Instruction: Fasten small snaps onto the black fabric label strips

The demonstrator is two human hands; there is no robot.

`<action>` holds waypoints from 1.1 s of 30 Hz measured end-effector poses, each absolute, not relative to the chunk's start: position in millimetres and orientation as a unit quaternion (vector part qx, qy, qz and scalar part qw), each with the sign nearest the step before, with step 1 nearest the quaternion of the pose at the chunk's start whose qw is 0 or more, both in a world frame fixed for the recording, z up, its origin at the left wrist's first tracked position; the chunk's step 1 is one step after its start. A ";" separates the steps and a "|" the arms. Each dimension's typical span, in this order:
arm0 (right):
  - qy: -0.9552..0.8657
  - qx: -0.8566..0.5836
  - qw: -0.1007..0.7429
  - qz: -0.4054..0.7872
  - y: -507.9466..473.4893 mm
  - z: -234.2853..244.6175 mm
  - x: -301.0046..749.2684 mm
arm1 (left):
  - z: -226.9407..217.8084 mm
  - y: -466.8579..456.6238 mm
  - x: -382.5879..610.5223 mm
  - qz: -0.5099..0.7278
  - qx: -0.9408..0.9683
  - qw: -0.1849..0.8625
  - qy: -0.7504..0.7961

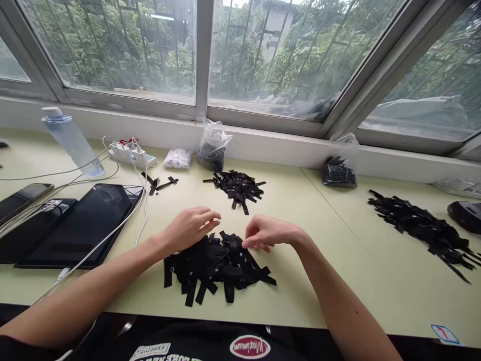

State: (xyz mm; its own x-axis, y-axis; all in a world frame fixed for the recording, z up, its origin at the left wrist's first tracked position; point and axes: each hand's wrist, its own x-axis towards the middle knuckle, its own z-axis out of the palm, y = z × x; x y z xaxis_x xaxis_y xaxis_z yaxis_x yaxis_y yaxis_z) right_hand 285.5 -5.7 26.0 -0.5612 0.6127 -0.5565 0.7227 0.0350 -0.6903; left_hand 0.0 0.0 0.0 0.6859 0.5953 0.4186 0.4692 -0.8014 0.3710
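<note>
A heap of short black fabric strips (210, 265), some with small white letters, lies on the table in front of me. Over its far left edge is my left hand (193, 228), thumb and fingers a little apart, with nothing visible between them. My right hand (266, 233) bends in at the heap's right side, its fingers curled and its fingertips against the edge strips. Whatever that hand pinches is hidden. Beyond both hands sits a smaller pile of black strips (238, 186), and a few loose strips (156, 183) lie to its left.
On the left are a tablet (82, 225), phones (24, 198), white cables, a power strip (131, 154) and a water bottle (73, 143). Plastic bags (213, 148) and a white packet (178, 158) stand along the wall. Another strip pile (421, 225) spreads at right, near a dark mouse (466, 215).
</note>
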 end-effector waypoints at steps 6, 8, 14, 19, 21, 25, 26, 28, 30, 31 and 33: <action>0.686 0.451 0.020 -0.570 -2.8 16.9 283.2 | -5.9 -0.3 2.4 0.266 0.917 0.108 0.277; 0.672 0.436 -0.017 -0.598 -0.9 19.2 287.3 | -4.9 -0.5 2.4 0.280 0.913 0.117 0.273; 0.600 0.364 -0.356 -0.617 -1.8 20.9 270.3 | -0.7 -3.5 2.8 0.347 0.879 0.171 0.277; 0.562 0.320 -0.454 -0.613 -11.2 11.5 233.7 | -3.1 -7.5 6.2 0.375 0.865 0.161 0.290; 0.571 0.316 -0.453 -0.607 -15.0 9.9 225.7 | -5.3 -8.0 7.6 0.394 0.856 0.166 0.291; 0.567 0.343 -0.472 -0.582 -18.9 6.0 219.2 | -6.8 -6.2 8.3 0.434 0.826 0.190 0.306; 0.563 0.361 -0.487 -0.562 -19.6 4.2 218.3 | -6.4 -5.4 7.9 0.438 0.819 0.195 0.315; 0.575 0.413 -0.514 -0.485 -21.0 0.1 216.6 | -5.4 -3.4 6.4 0.445 0.807 0.203 0.331; 0.614 0.466 -0.525 -0.361 -23.2 -4.3 215.1 | -5.2 -1.3 4.6 0.451 0.797 0.211 0.343; 0.640 0.482 -0.522 -0.295 -24.5 -6.3 214.4 | -5.5 -0.4 3.9 0.453 0.793 0.214 0.348; 0.696 0.477 -0.504 -0.186 -27.0 -10.0 212.9 | -7.2 0.8 3.1 0.454 0.789 0.218 0.353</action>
